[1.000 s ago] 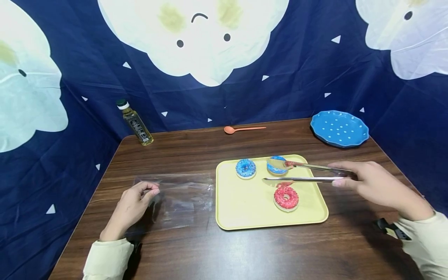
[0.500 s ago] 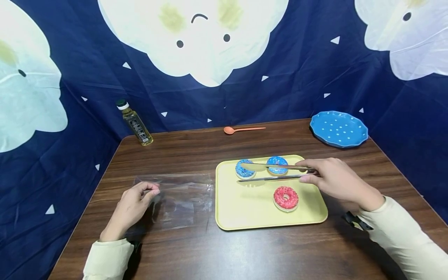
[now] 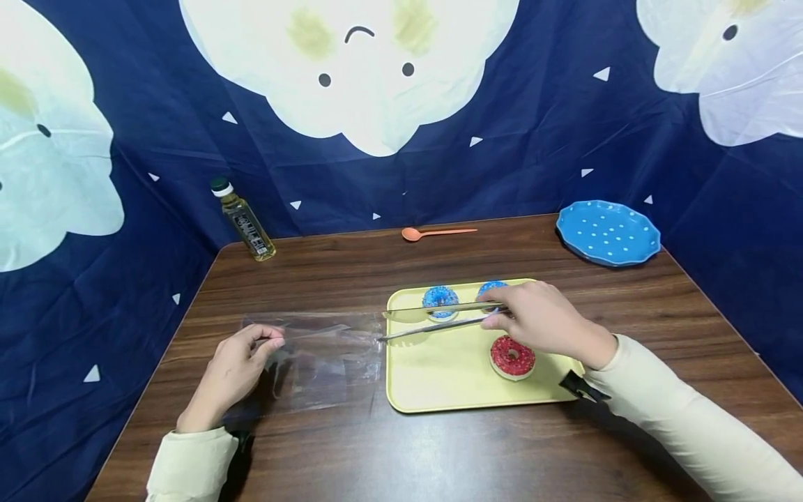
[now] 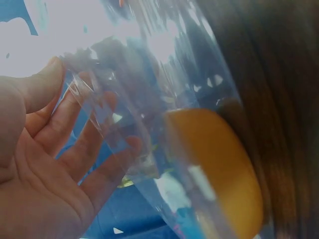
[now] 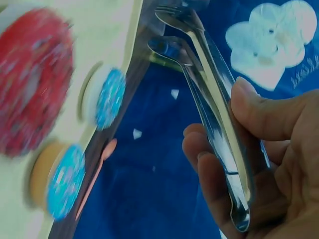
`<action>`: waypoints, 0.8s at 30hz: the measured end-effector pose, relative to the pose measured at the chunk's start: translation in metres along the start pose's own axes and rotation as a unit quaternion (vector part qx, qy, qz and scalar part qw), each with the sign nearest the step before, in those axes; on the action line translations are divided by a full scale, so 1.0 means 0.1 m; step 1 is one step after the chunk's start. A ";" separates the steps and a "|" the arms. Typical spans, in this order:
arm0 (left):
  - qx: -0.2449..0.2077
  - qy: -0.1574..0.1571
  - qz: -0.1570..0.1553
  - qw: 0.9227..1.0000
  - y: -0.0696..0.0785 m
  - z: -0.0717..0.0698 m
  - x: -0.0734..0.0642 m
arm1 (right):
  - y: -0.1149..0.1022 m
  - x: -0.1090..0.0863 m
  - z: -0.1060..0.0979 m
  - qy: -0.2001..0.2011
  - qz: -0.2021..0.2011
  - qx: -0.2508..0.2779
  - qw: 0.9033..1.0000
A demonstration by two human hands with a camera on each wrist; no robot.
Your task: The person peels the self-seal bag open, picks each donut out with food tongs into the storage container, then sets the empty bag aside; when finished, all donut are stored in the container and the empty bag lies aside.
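My left hand [image 3: 238, 369] pinches the edge of a clear plastic bag [image 3: 326, 362] lying on the table, thumb against fingertips. In the left wrist view the bag [image 4: 164, 64] spreads beyond the fingers. My right hand [image 3: 546, 321] grips metal tongs [image 3: 433, 328]; their tips are spread apart, with nothing between them, by the tray's left edge and the bag. On the yellow tray [image 3: 439, 390] sit a blue-iced donut [image 3: 429, 298] crossed by the tongs, a second blue-iced donut [image 3: 491, 286] partly behind the right hand, and a red-iced donut [image 3: 502, 362] nearer me.
A blue dotted plate [image 3: 608, 237] stands at the back right. An orange spoon [image 3: 412, 234] lies along the table's back edge, and an oil bottle [image 3: 247, 226] stands at the back left. A dark blue cloth [image 3: 351, 188] with clouds hangs behind the table [image 3: 439, 453].
My right hand has carried the tongs leftward across the tray, from near the right blue donut to the tray's left edge. The left hand stays at the bag, and the donuts have not moved.
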State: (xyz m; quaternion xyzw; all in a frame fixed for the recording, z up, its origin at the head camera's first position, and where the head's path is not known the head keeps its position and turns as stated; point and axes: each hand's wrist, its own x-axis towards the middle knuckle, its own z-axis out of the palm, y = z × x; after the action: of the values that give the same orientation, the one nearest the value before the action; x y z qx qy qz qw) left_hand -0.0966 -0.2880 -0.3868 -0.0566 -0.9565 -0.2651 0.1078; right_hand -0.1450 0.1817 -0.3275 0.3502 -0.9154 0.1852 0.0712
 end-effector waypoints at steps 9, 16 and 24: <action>0.001 0.008 0.003 1.000 -0.03 0.01 -0.02 | -0.24 0.34 0.20 -0.016 -0.052 0.010 0.998; 0.001 0.009 0.005 1.000 -0.01 -0.01 0.01 | -0.35 0.52 0.26 -0.043 -0.061 0.020 0.997; -0.003 0.011 0.002 1.000 0.00 -0.04 0.01 | -0.38 0.53 0.22 -0.044 -0.065 0.024 0.997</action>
State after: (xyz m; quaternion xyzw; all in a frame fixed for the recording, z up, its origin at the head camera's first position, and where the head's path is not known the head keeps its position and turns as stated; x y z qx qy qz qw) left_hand -0.0974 -0.2899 -0.3835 -0.0563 -0.9542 -0.2686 0.1191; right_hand -0.1592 0.1139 -0.3231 0.4186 -0.8882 0.1865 0.0347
